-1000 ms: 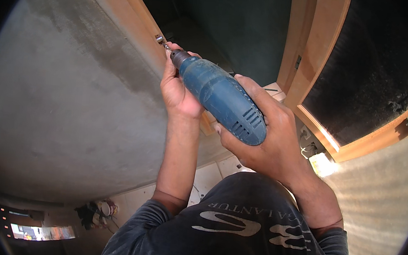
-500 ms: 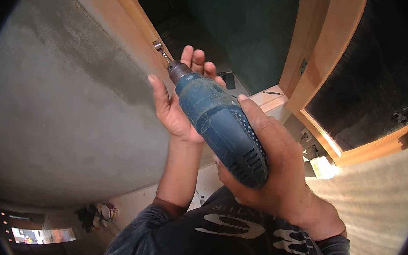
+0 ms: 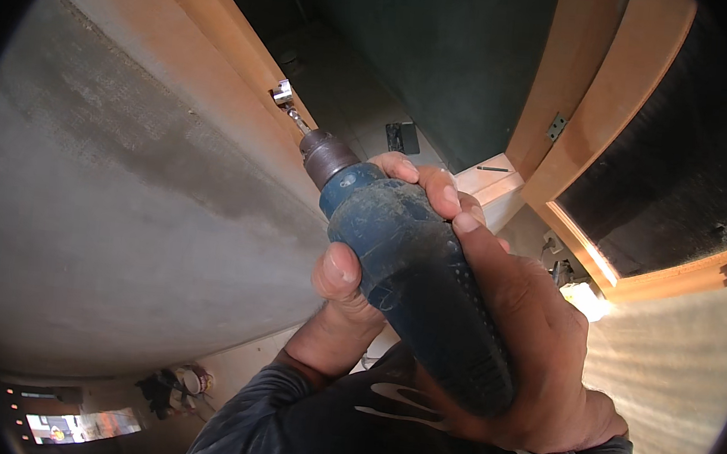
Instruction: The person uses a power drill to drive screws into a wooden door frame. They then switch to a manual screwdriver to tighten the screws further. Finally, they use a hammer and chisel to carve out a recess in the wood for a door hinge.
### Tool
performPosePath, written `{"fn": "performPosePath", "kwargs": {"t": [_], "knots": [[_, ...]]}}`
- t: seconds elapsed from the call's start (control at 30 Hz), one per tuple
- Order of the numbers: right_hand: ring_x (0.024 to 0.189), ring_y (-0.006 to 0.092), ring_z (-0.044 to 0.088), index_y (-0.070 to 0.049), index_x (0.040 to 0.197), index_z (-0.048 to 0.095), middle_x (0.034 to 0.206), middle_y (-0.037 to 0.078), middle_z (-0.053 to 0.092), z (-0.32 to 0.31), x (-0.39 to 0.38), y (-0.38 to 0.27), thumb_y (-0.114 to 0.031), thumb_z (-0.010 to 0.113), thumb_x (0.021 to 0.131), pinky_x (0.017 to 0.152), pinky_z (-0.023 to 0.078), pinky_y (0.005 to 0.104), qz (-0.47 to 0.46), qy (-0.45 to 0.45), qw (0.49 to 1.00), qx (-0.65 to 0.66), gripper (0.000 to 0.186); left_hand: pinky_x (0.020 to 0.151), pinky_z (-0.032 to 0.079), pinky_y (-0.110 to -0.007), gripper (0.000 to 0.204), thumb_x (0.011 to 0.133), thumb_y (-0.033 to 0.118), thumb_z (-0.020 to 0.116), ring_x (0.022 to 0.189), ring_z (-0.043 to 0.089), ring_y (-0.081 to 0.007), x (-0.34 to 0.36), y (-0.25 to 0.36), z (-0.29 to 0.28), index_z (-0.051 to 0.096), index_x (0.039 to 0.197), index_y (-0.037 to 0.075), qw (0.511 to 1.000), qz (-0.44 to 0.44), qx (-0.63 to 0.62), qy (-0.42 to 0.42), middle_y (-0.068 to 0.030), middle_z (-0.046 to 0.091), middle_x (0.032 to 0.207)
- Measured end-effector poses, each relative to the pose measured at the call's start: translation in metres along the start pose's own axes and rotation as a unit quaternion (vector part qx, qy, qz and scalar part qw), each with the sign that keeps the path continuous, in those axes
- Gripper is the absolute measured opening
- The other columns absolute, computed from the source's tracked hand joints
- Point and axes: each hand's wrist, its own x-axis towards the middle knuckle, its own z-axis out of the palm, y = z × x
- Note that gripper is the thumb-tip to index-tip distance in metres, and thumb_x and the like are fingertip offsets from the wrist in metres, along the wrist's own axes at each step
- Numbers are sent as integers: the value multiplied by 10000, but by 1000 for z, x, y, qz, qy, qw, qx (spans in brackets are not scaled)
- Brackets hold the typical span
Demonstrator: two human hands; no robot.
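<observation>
To your left rises a grey wall (image 3: 120,240), its surface marked by a darker patch (image 3: 160,136). Ahead of you, beyond an opening, a dark greenish wall (image 3: 448,53) stands in shadow. On your right is a wooden door (image 3: 608,101) with a dark panel (image 3: 671,167); below it, soft bands of light cross a pale surface (image 3: 671,366). At lower left, you have a bright opening (image 3: 82,425) near the light floor (image 3: 239,367).

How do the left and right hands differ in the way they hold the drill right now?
The left hand holds the blue drill nearer the chuck; the right hand is farther back. The left hand is largely hidden behind the drill, while much of the right hand shows along its right side. Both are bare and hold the same drill.
</observation>
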Motion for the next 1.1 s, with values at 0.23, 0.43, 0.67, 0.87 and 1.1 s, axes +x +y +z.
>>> {"fn": "performPosePath", "kwargs": {"t": [0.23,0.43,0.67,0.87,1.1], "knots": [[871,392,732,7,1505,482,1008,235,679,-1,4,2,-34,780,746,764,589,437,-20,-6,1000,-6,817,1053,516,-656,770,812,511,836,1189,592,-354,4,5,-3,488,1378,120,1000,-1,3,-16,-160,564,1211],[878,392,733,22,1513,471,1039,260,671,-7,9,4,-41,783,746,759,595,435,-11,-43,999,8,830,1057,512,-664,750,813,486,833,1184,595,-346,6,5,-6,493,1372,120,1000,5,9,-10,-158,563,1211],[879,383,724,22,1500,488,1039,261,666,2,10,11,-46,772,744,766,596,431,-49,-9,999,-16,810,1049,528,-654,729,809,476,832,1175,605,-347,7,4,-4,507,1358,122,1000,9,2,5,-158,574,1198],[850,371,707,24,1493,491,1125,266,675,1,11,6,-37,764,733,747,586,429,-19,-26,999,-22,810,1043,540,-639,719,808,499,822,1161,612,-345,8,5,-4,519,1343,127,1000,15,5,12,-162,574,1190],[863,361,707,2,1506,484,1164,250,682,5,8,8,-31,771,727,758,573,411,0,-23,1000,-10,831,1022,555,-627,716,823,524,793,1152,602,-342,4,8,-7,502,1341,125,998,12,49,28,-160,563,1181]]}}
